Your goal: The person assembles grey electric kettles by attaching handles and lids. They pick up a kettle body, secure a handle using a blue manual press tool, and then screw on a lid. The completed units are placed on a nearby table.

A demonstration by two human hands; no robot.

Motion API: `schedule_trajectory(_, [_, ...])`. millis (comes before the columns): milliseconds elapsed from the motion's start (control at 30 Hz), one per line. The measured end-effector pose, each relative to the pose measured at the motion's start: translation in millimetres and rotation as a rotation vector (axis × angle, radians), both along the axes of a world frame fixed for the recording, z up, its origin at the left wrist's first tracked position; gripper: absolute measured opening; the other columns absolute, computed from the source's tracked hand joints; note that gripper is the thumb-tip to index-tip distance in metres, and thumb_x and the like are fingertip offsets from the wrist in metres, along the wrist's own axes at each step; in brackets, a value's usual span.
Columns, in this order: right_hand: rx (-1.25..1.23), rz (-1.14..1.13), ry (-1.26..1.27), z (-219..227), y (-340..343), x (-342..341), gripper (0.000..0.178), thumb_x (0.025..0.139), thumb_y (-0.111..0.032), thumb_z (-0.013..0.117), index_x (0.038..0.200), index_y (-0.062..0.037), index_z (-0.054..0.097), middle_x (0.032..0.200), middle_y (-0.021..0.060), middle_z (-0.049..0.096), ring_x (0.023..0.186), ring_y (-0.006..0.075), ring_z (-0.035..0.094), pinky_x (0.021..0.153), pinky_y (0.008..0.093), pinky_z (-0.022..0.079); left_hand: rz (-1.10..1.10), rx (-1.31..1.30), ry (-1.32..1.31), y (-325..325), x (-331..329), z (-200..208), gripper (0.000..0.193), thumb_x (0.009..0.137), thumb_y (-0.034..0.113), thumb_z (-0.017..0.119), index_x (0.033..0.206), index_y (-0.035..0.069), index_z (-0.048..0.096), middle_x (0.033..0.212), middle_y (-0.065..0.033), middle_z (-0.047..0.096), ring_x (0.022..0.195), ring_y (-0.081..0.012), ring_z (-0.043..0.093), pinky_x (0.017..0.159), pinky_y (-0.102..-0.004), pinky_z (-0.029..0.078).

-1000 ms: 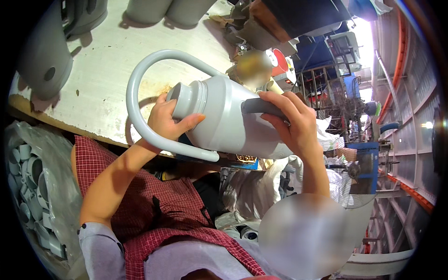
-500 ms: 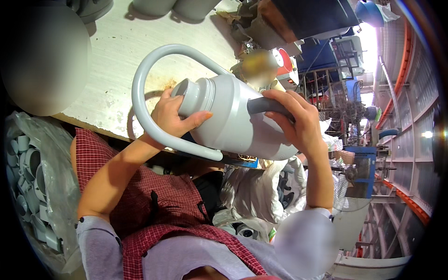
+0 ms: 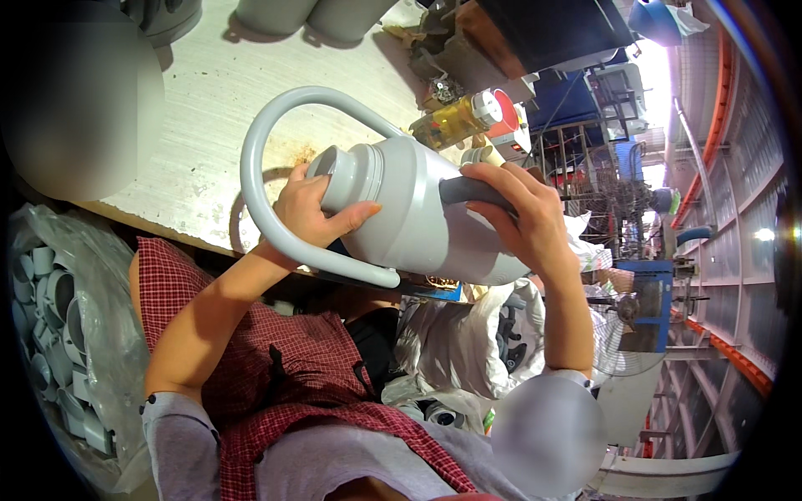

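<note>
A light grey plastic jug (image 3: 430, 209) lies tilted on its side at the table's near edge, its ringed neck toward the left. From its body a large grey hoop handle (image 3: 253, 159) arches out around the neck. My left hand (image 3: 311, 210) reaches through the hoop and is closed round the neck, thumb laid along the shoulder. At the jug's upper right side sits a dark grey grip (image 3: 473, 190), pointing off to the right. My right hand (image 3: 535, 209) is closed over it, with fingers above and thumb beneath; its far end is hidden.
On the pale table (image 3: 225, 75) stand grey vessels (image 3: 271, 12) at the far edge and a yellow jar with a white lid (image 3: 447, 123). A clear bag of grey parts (image 3: 58, 309) is at left. A white sack (image 3: 443, 334) holds dark parts (image 3: 511, 334) below the jug.
My right hand and forearm have shifted slightly to the left. The hoop handle has dipped a little. Both hands keep their hold.
</note>
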State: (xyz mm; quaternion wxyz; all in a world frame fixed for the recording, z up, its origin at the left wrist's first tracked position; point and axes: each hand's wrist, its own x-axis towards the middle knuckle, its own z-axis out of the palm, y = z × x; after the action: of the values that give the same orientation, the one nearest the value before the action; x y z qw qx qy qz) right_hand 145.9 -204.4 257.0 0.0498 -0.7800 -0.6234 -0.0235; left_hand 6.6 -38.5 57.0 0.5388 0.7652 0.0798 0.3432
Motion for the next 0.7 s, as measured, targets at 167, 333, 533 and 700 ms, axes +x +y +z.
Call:
schedule_trajectory(167, [0.026,0.020,-0.018,-2,1,0,0.034,0.079,-0.020,0.071,0.111,-0.0168,0.063,0.087,0.0055,0.064,0.074,0.0271,0.064,0.063,0.0353,0.051,0.048,0.005,0.003,-2,3,-7,0.053,0.082,0.053,0.065,0.086,0.000,0.070,0.079,-0.0164,0.068,0.092,-0.0335,0.060,0.098,-0.0445,0.037])
schedule_trajectory(333, [0.054,0.060,-0.147,-9,-4,15,0.043,0.083,-0.050,0.065,0.087,-0.0078,0.061,0.072,0.0098,0.063,0.066,0.0310,0.063,0.057,0.0390,0.048,0.045,-0.160,-0.003,-8,12,-4,0.059,0.096,0.050,0.046,0.085,-0.004,0.069,0.076,-0.0193,0.067,0.095,-0.0358,0.055,0.092,-0.0449,0.040])
schedule_trajectory(533, [0.279,0.375,-0.347,-14,11,41,0.043,0.079,-0.052,0.068,0.077,-0.0100,0.058,0.061,0.0068,0.058,0.055,0.0290,0.059,0.049,0.0380,0.045,0.083,-0.518,0.085,-14,10,1,0.057,0.100,0.044,0.041,0.089,-0.005,0.068,0.089,-0.0110,0.062,0.087,-0.0170,0.056,0.075,-0.0303,0.047])
schedule_trajectory(700, [0.982,0.235,-0.223,-10,-59,14,0.022,0.076,-0.024,0.077,0.091,-0.0118,0.067,0.075,0.0060,0.064,0.065,0.0246,0.063,0.058,0.0319,0.049,0.430,-0.559,0.055,18,-28,20,0.050,0.100,0.043,0.043,0.105,-0.003,0.063,0.091,-0.0099,0.067,0.075,-0.0172,0.062,0.070,-0.0304,0.050])
